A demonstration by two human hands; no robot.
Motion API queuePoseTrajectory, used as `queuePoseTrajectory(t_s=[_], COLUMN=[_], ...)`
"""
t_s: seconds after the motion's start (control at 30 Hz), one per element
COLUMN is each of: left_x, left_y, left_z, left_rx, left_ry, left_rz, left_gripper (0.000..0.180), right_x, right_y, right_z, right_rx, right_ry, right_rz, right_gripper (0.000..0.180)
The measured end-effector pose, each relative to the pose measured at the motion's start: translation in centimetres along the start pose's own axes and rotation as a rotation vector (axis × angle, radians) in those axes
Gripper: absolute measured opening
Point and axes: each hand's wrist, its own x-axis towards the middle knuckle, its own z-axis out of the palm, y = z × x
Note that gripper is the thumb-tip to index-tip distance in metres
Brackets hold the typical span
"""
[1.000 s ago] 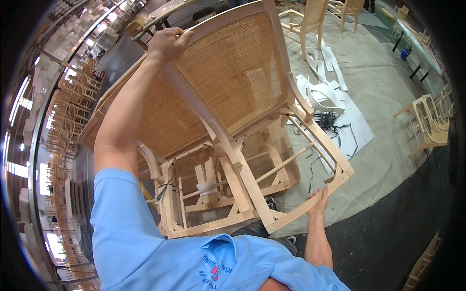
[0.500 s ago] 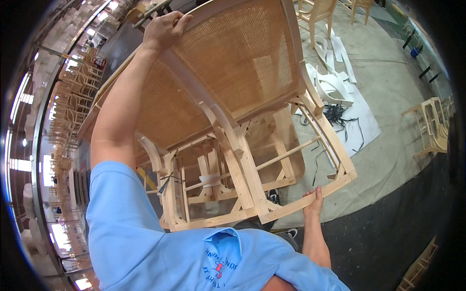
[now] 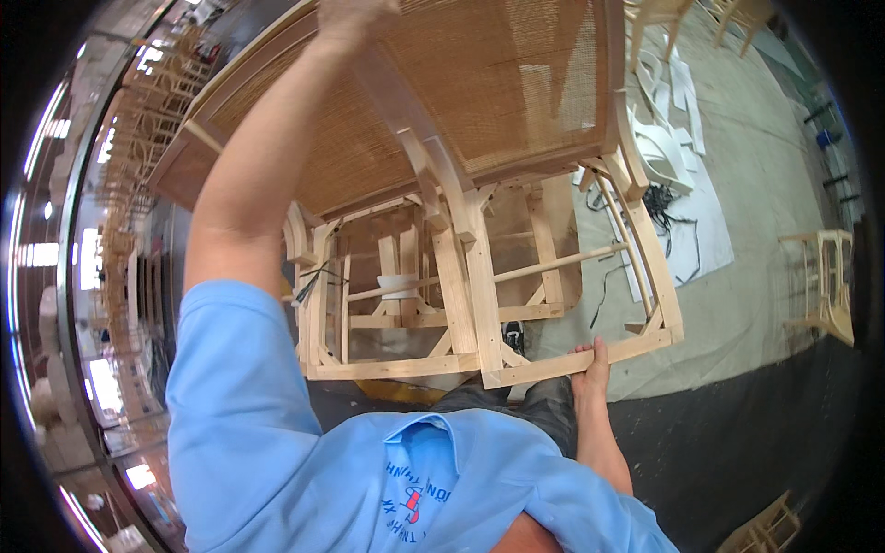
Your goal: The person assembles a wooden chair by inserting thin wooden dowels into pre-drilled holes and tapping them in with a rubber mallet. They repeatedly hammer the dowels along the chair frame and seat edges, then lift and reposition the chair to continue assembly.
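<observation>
A large pale wooden seat frame with a brown woven cane panel rising from it fills the middle. My left hand, slightly blurred at the top of the picture, is closed over the panel's upper edge. Lower right, my right hand wraps its fingers round the near curved rail. Black cord is tied around a leg at the left. Through the frame, more wooden legs show, one with a white wrap round it.
White sheet pieces and a tangle of black straps lie on the grey floor covering at right. A wooden chair stands far right, others at the top right. Stacked chair frames line the left. My shoe shows below the frame.
The frame has tilted and its near rail has shifted up in the picture, nearly level now. My left hand has moved up and right with the panel edge; my right hand keeps its hold.
</observation>
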Motion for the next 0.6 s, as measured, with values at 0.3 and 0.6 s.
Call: queuePoseTrajectory(t_s=[0.3, 0.6], left_x=[-25.6, -50.0], left_y=[8.6, 24.5], left_z=[-5.2, -18.2], left_rx=[-0.512, -0.746], left_ry=[-0.372, -0.088], left_rz=[-0.637, -2.525], left_gripper=[0.046, 0.083], right_x=[0.9, 2.9], right_y=[-2.6, -3.5], right_z=[-2.0, -1.9], right_rx=[-0.268, -0.476], right_ry=[-0.098, -0.085], right_rz=[0.320, 0.514], right_gripper=[0.035, 0.036])
